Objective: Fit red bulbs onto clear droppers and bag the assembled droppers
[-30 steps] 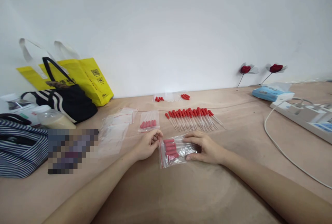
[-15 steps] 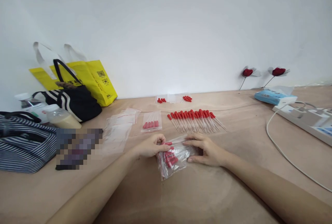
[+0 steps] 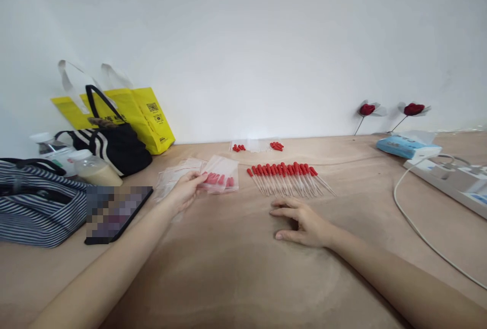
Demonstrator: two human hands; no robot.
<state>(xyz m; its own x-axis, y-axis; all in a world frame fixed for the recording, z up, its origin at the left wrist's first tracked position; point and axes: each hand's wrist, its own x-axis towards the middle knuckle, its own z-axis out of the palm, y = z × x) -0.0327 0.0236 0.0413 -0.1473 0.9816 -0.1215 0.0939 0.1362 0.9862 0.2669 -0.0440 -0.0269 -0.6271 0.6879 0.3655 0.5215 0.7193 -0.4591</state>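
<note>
My left hand (image 3: 187, 190) is closed, its thumb and fingers pinching the edge of a clear zip bag of red-bulbed droppers (image 3: 215, 179). This bag lies against or over another similar bag at the same spot; I cannot tell their edges apart. My right hand (image 3: 304, 222) rests on the table with curved, parted fingers and nothing in them. Just beyond it lies a row of loose droppers (image 3: 283, 179) with red bulbs and clear stems. Clear zip bags with red edges (image 3: 169, 179) lie partly behind my left hand.
At the back wall are clear bags with red bulbs (image 3: 276, 145). On the left stand a yellow bag (image 3: 158, 126), a black bag (image 3: 133, 151), a bottle (image 3: 95, 169) and a striped bag (image 3: 41, 212). A tissue pack (image 3: 407, 146), power strip (image 3: 449, 179) and cable (image 3: 405, 217) lie right.
My left hand has carried the dropper bag left and away from me, to the bag lying there. My right hand has let go of it and stays in place.
</note>
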